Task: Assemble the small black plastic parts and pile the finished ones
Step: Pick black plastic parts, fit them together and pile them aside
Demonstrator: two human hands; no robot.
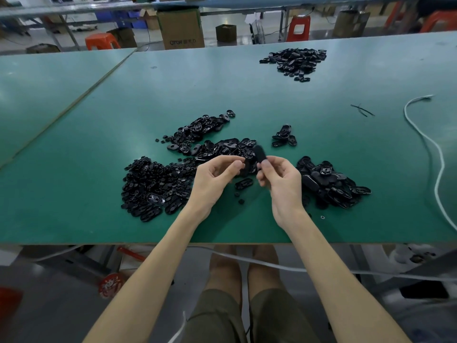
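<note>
Left hand [212, 180] and right hand [280, 180], nearly touching, pinched 2 black parts [260, 154]: light, stiff, likely slick, best gripped edgewise.

Two hands: left hand [212, 180], right hand [280, 180]; five black-part piles [331, 181]; one white cable [442, 162].

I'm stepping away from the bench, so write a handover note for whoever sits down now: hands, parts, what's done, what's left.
Left hand: pinches a small black part, blurred.
Right hand: pinches an oval black shell.
The two pieces are close together above the green table, not visibly joined.
Loose stock: heap of small pieces at left, oval shells ahead.
Done: the pile beside the right hand seems to be finished ones; unsure.
Left: join this pair, pile it, work through the heaps.
</note>
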